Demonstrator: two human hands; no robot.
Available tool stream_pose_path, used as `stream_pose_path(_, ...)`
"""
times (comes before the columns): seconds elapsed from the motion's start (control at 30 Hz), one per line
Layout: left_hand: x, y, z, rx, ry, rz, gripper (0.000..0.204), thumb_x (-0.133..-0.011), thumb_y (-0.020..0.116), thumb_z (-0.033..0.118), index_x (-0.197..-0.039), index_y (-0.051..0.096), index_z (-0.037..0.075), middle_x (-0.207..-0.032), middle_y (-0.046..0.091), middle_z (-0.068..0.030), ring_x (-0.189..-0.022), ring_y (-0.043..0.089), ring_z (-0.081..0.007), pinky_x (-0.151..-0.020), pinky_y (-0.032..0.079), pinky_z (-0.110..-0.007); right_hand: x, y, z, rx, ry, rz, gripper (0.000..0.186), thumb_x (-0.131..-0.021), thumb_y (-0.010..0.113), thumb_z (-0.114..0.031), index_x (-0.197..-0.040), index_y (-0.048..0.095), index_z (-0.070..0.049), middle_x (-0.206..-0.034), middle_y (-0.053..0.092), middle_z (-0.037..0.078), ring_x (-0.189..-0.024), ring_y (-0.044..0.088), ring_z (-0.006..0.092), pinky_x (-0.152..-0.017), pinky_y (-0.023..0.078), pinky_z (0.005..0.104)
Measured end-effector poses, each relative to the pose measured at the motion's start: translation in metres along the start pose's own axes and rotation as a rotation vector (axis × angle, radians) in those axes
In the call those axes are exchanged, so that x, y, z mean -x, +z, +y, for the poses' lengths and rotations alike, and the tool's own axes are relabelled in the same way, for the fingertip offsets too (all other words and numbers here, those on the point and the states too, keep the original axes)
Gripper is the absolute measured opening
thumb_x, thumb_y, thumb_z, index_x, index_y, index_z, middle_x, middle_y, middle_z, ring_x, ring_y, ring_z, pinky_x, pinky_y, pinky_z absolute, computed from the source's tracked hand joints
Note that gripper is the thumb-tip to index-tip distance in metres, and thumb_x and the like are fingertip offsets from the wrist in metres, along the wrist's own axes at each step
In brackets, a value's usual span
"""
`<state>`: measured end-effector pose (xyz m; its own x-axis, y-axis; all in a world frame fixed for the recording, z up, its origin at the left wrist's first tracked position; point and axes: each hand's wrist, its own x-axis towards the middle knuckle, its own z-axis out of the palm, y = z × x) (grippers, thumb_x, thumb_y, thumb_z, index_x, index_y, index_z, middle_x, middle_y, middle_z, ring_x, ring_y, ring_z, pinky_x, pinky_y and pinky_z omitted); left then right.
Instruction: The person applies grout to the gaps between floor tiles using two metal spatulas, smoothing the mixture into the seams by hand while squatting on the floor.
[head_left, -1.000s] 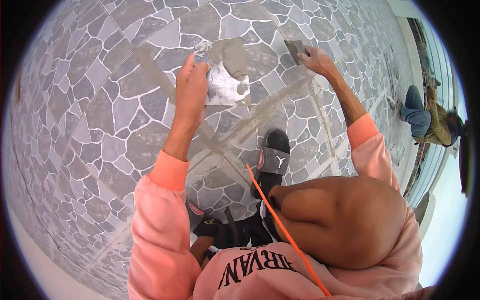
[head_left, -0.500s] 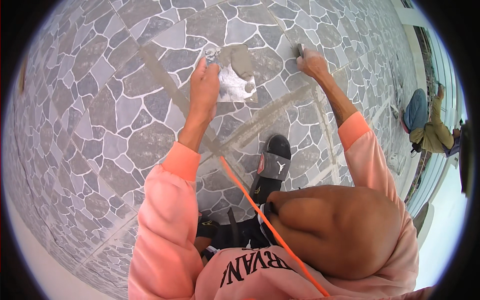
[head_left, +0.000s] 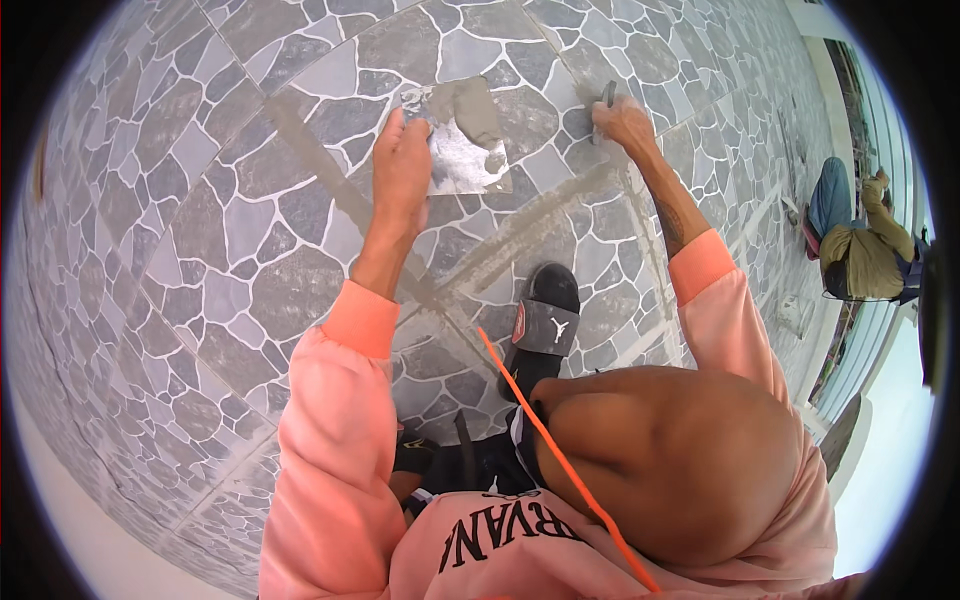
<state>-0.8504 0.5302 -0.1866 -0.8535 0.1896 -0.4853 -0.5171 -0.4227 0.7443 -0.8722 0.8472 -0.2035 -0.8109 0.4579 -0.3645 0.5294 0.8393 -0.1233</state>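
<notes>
My left hand (head_left: 403,165) grips a flat rectangular metal trowel (head_left: 462,172) over the stone-patterned floor, its face turned up. Grey wet mortar (head_left: 470,112) covers the far and right part of that plate; bare shiny metal shows nearer my thumb. Out to the right, my right hand (head_left: 626,124) is closed round a small flat scraper (head_left: 609,93), low over the paving next to a damp grey smear. My fingers hide much of the scraper. Between and nearer than both hands, a broad grey mortar band (head_left: 530,222) runs along a joint.
Another mortar-filled joint (head_left: 325,165) slants past my left forearm. My sandalled foot (head_left: 548,310) rests on the patterned floor (head_left: 300,285) below the bands. An orange cord (head_left: 540,425) hangs before my chest. Far right, another person (head_left: 860,250) sits or crouches by a railing.
The scraper has turned in my right hand, so more of its edge shows. My left hand and the trowel sit slightly further left. The cord's end has swung right.
</notes>
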Motion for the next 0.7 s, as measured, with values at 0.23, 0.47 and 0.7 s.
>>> stream_pose_path(0.23,-0.017,0.011,-0.002,0.028,0.126,0.053,0.03,-0.088,0.043,0.01,-0.114,0.046,-0.006,-0.07,0.041,0.004,-0.064,0.037,-0.0036,-0.056,0.035,-0.022,-0.038,-0.033,-0.045,-0.855,-0.141,-0.312,0.036,-0.083,0.062,-0.024,-0.1,0.061,0.006,-0.089,0.064,0.011,-0.088,0.062,0.0163,-0.075,0.052,0.0286)
stream_pose_path(0.47,-0.012,-0.001,0.023,0.05,-0.027,0.063,0.025,-0.09,0.04,0.011,-0.111,0.046,-0.001,-0.085,0.052,-0.0039,-0.075,0.052,-0.0095,-0.063,0.045,-0.027,0.041,-0.07,-0.07,-0.729,-0.481,-0.282,0.033,-0.086,0.062,-0.019,-0.11,0.059,0.003,-0.091,0.065,0.006,-0.088,0.06,0.0129,-0.074,0.049,0.0248)
stream_pose_path(0.7,-0.002,0.008,0.045,0.188,-0.147,0.016,0.019,-0.091,0.042,0.012,-0.105,0.05,0.003,-0.098,0.055,-0.0076,-0.084,0.056,-0.0173,-0.069,0.048,-0.036,0.118,-0.082,-0.108,-0.524,-0.815,0.086,0.034,-0.083,0.061,-0.002,-0.116,0.057,-0.001,-0.093,0.067,0.006,-0.082,0.064,0.0134,-0.074,0.049,0.0249)
